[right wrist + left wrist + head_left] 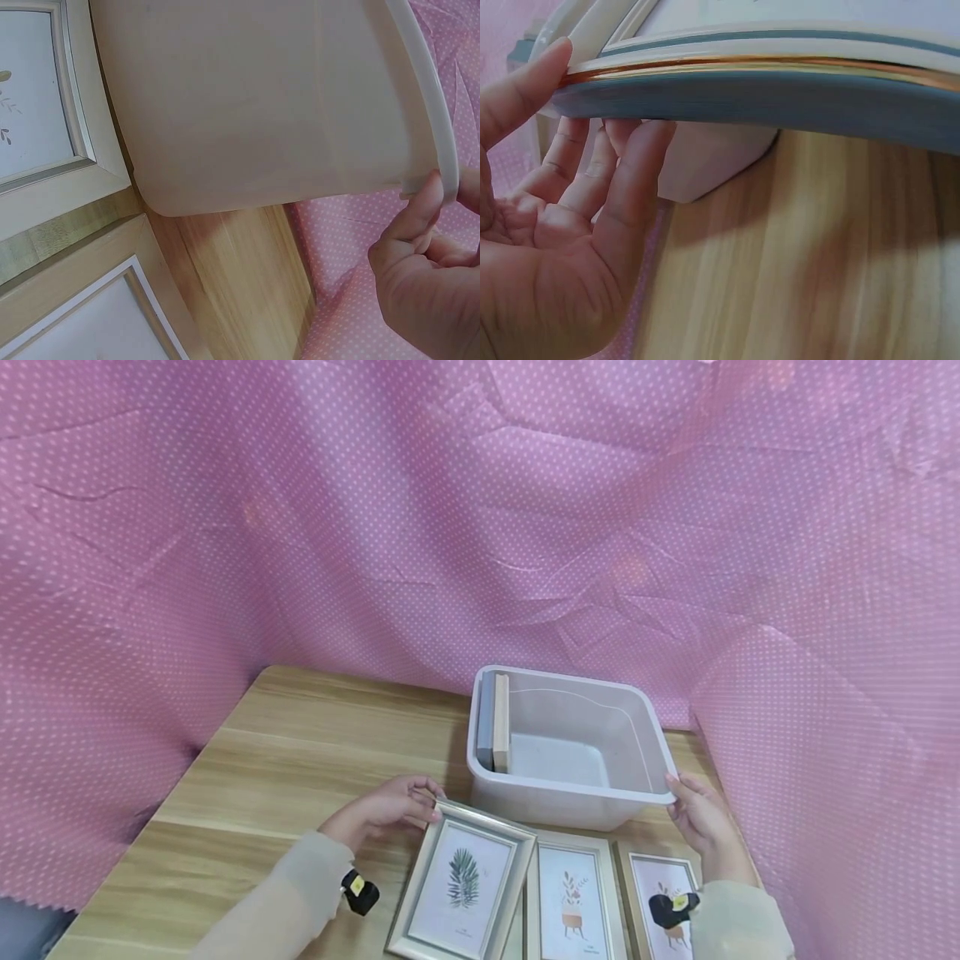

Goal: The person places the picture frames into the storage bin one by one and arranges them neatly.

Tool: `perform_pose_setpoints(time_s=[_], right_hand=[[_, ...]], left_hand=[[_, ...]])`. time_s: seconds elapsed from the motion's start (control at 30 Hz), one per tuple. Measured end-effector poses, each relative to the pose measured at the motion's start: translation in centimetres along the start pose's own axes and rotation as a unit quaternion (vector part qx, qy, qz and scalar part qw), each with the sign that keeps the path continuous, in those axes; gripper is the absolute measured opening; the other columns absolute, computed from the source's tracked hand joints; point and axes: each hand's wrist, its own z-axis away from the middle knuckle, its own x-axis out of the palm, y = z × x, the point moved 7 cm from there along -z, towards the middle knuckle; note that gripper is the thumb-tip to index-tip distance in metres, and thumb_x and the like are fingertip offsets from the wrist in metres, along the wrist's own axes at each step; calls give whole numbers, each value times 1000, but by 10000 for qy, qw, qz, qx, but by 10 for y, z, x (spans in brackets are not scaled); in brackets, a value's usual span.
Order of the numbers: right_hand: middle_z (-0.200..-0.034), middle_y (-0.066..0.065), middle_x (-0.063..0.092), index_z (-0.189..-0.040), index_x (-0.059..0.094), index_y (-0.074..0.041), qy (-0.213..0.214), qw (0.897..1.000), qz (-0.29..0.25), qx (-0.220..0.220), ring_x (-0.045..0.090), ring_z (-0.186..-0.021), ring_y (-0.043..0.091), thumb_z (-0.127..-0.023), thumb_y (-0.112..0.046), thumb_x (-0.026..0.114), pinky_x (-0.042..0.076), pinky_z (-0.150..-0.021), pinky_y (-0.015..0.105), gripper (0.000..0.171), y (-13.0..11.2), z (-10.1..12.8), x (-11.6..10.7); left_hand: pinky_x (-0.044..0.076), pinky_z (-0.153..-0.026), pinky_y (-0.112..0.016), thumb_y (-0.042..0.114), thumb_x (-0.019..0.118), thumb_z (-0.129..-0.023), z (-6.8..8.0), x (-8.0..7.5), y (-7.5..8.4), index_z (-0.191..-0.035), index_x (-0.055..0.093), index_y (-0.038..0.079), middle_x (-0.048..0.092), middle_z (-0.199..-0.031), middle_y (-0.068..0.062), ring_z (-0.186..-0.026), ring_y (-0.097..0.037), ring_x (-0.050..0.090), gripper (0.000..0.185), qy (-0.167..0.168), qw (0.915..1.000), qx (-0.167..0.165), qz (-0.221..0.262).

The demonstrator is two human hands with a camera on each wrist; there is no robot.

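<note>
My left hand point(393, 803) grips the upper left corner of a silver-gold picture frame point(517, 852) with a green leaf print. In the left wrist view, the thumb lies on top of the picture frame's edge point(765, 94) and the fingers are underneath, with that edge raised off the table. My right hand point(701, 814) pinches the front right corner of a whitish plastic bin point(555, 806) at its rim. Inside the bin, against the left wall, stand a grey picture frame point(486, 718) and a light wooden one point(502, 722), both on edge.
Two more picture frames with potted-plant prints lie in front of the bin: a pale one point(609, 893) and a wooden one point(626, 902) at the right. The wooden table point(300, 735) extends to the left. A pink dotted cloth point(450, 527) hangs behind and at both sides.
</note>
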Motion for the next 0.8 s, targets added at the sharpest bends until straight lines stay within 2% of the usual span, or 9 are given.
perform_pose_setpoints(time_s=[0.17, 0.27, 0.47, 0.67, 0.8], right_hand=[[-95, -9, 66, -141, 33, 2, 54, 9999, -80, -55, 56, -78, 1, -97, -21, 55, 46, -64, 11, 54, 1, 1, 2], [-94, -9, 66, -131, 43, -2, 81, 9998, -160, -57, 57, -80, 1, -96, -20, 56, 46, -65, 12, 41, 2, 1, 3], [-94, -8, 66, -130, 43, -2, 110, 9997, -186, -96, 57, -79, 1, -96, -20, 57, 46, -64, 12, 42, 3, 1, 5], [-92, -5, 65, -113, 50, -6, 87, 9986, -483, -198, 57, -76, 2, -96, -15, 57, 46, -61, 12, 20, 4, 1, 9], [-91, -5, 65, -113, 48, -6, 149, 9982, -545, -192, 57, -75, 2, -96, -15, 56, 46, -60, 12, 21, 6, 0, 11]], left_hand=[[56, -76, -46, -1, 67, -81, 2, -3, 8, -103, 55, -3, 66, -86, -9, -77, -21, 64, 25, -34, 10000, -51, -42], [57, -73, -46, -1, 68, -80, 3, -5, 12, -103, 55, -3, 65, -86, -10, -76, -22, 64, 26, 38, 9999, -57, -142], [58, -69, -43, -1, 70, -79, 3, -7, 28, -105, 56, -5, 64, -85, -11, -75, -21, 64, 30, 42, 9988, 32, -477], [58, -69, -40, -2, 70, -79, 2, -6, 45, -104, 57, -3, 63, -83, -8, -74, -19, 63, 28, -67, 9982, 165, -577], [57, -71, -40, -3, 70, -78, 1, -2, 60, -102, 56, -2, 60, -82, -6, -75, -19, 63, 27, -236, 9975, 305, -587]])
